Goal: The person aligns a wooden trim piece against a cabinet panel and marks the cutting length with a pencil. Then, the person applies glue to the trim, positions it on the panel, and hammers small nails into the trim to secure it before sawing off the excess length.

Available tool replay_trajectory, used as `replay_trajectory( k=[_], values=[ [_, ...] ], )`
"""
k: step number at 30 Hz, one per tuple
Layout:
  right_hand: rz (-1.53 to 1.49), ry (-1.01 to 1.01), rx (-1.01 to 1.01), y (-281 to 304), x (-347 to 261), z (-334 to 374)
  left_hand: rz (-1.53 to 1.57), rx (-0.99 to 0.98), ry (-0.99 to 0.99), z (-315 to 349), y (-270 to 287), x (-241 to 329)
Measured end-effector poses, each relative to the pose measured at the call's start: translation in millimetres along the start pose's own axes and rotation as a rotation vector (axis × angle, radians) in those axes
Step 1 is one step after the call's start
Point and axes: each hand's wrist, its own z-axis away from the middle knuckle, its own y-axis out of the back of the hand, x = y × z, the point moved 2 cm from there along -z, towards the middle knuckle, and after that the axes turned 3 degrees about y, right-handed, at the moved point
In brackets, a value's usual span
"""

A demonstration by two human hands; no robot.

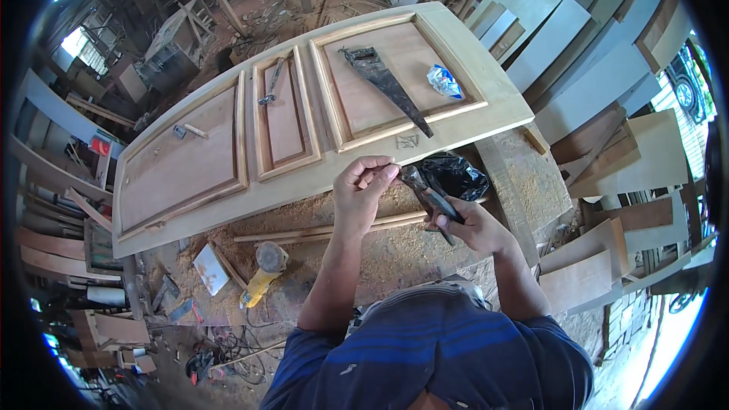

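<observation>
My right hand (472, 222) grips a pair of dark metal pincers (422, 188) by the handles, their head pointing up and to the left. Fingertips of my left hand (363, 191) are pinched together right beside the pincers' jaws. Whatever they hold is too small to make out. Both hands are over the near edge of a pale wooden panelled door (357, 153), which lies flat. Several small nails (408, 141) lie on its frame, just beyond my hands. Farther up the door rest a handsaw (383, 83), a hammer (272, 82) and a blue-and-white plastic packet (444, 82).
A black plastic bag (456, 175) sits just beyond my right hand. On the sawdust-covered bench (410, 254) lie long wooden strips (319, 234) and a yellow power tool (263, 272). Another tool with a wooden handle (196, 130) lies on the door's left panel. Boards (558, 42) lean at the right.
</observation>
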Motion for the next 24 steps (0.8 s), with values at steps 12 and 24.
replay_trajectory(
  k=[12, 24],
  values=[
    [0.054, -0.196, -0.022, -6, 55, 14, -0.227, 0.006, 0.025, 5, -5, -13],
    [0.161, -0.571, 0.163, -49, 126, 8, -0.428, -0.019, 0.243, 7, 11, -61]
  ],
)
